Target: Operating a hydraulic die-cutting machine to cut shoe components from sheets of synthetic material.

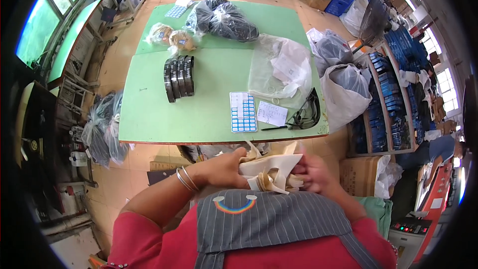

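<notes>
Close to my apron, just off the near edge of the green table (144,119), I hold a bundle of thin cream and white cut pieces (279,165). Some look folded or curled, and I cannot tell whether they are cloth, leather or card. My left hand (225,169) is closed around the bundle's left side, with two bangles on the wrist. On the right side, the fingers of my right hand (318,173) are bent against the pieces, slightly blurred. A stack of black curved bands (179,79) stands on the table ahead.
A blue-and-white label sheet (243,114), handwritten note (272,113), pen (274,128) and black-framed glasses (309,112) lie near the table's right front. Behind are a clear bag (261,67), dark-filled bags (226,20) and small tan bundles (181,41). White sacks (346,92) stand right of the table.
</notes>
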A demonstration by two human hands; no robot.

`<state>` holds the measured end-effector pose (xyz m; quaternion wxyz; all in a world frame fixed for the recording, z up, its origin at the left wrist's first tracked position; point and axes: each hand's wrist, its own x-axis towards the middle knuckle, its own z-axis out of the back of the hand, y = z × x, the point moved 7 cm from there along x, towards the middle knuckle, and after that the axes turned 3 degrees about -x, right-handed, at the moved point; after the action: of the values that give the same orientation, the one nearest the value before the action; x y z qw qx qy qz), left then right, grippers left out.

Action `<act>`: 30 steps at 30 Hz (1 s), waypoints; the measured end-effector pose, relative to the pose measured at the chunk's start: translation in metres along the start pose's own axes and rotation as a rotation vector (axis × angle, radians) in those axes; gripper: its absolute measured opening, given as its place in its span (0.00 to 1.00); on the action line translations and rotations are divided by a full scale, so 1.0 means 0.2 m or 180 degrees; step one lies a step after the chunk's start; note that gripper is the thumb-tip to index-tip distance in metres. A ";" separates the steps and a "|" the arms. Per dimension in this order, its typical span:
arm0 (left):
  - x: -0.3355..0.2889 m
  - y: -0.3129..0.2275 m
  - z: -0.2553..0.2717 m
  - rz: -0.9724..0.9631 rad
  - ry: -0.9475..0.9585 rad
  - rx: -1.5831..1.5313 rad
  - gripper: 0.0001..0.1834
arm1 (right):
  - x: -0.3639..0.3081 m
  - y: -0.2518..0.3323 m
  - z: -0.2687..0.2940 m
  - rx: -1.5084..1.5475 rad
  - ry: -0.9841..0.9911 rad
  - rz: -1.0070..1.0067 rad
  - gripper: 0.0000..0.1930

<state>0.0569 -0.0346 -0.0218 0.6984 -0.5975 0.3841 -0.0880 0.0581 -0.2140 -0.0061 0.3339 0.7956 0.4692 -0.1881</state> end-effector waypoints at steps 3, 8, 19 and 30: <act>0.03 -0.09 -0.03 0.0287 0.0337 0.0477 0.46 | -0.11 0.11 -0.18 0.0284 0.0862 0.0333 0.36; 0.15 -0.16 -0.10 -0.0619 0.1096 0.0914 0.31 | -0.07 0.12 -0.45 -0.1208 0.1114 0.0513 0.39; 0.06 0.16 0.09 0.0066 -0.0013 -0.2517 0.30 | -0.06 0.02 -0.17 -0.5836 0.1706 0.0554 0.41; -0.09 0.99 0.31 -0.0754 -0.0709 -0.2857 0.28 | 0.60 -0.22 0.01 -0.4220 0.1107 -0.0106 0.23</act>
<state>0.0170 0.0776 -0.1936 0.3935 -0.8855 0.2362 0.0721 0.0782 -0.1273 -0.0964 0.6673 0.4344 0.5443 0.2643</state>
